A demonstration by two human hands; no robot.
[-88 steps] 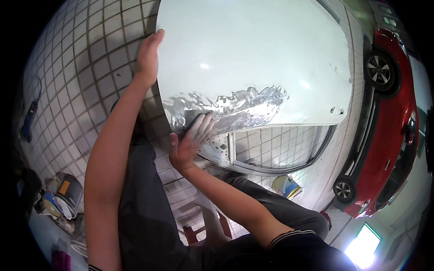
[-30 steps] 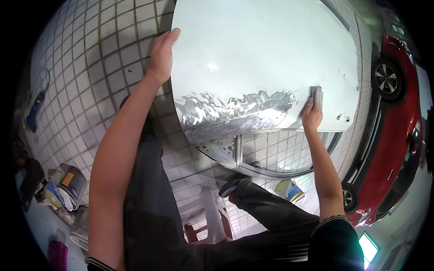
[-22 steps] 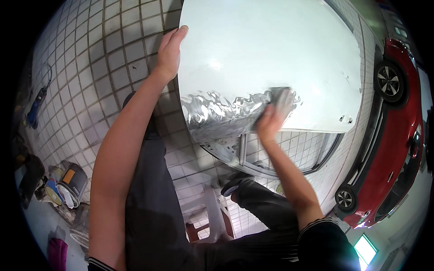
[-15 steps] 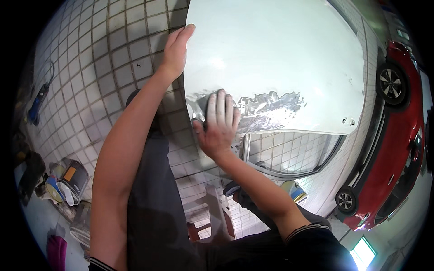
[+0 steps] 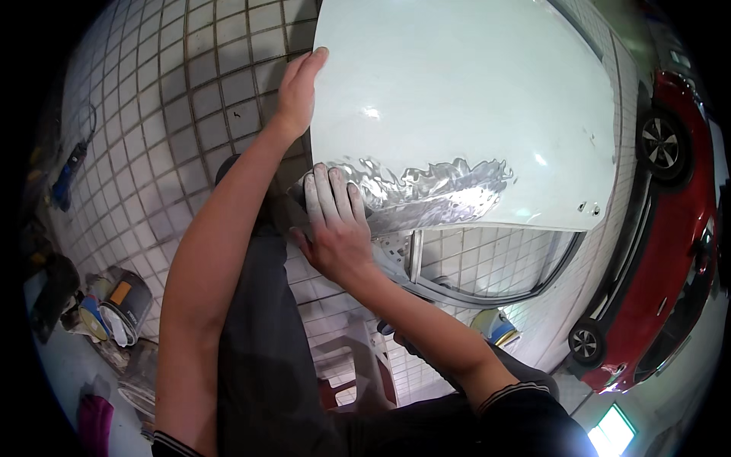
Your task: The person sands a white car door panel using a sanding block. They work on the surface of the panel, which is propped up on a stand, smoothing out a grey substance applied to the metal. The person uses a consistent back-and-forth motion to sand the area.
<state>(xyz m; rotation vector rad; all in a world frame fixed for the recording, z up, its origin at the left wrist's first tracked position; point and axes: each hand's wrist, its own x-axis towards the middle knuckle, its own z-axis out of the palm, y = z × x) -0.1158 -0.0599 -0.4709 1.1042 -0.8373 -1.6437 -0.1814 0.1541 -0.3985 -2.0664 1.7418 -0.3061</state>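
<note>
A white car door [image 5: 464,91] lies in front of me, its window frame [image 5: 495,294] toward me. Along its near edge runs a rough, shiny grey patch of bared metal [image 5: 442,186]. My left hand [image 5: 299,90] is closed round the door's left edge, fingertips on the panel and the rest partly hidden. With fingers together and dusted white, my right hand [image 5: 333,217] presses on the left end of the grey patch. Under it is a dark grey piece of sandpaper [image 5: 295,189], mostly covered, poking out beyond the door's left edge.
A red car [image 5: 670,228] stands on the right. At the lower left are paint cans [image 5: 126,305] and a purple cloth [image 5: 97,423]. A blue-and-black power tool [image 5: 70,171] lies on the tiled floor at left. Another can [image 5: 496,327] and a stool [image 5: 362,358] are near my legs.
My right hand has slid left and slightly nearer to me with the sandpaper, from the patch toward the door's left edge. My left hand keeps its place on the door.
</note>
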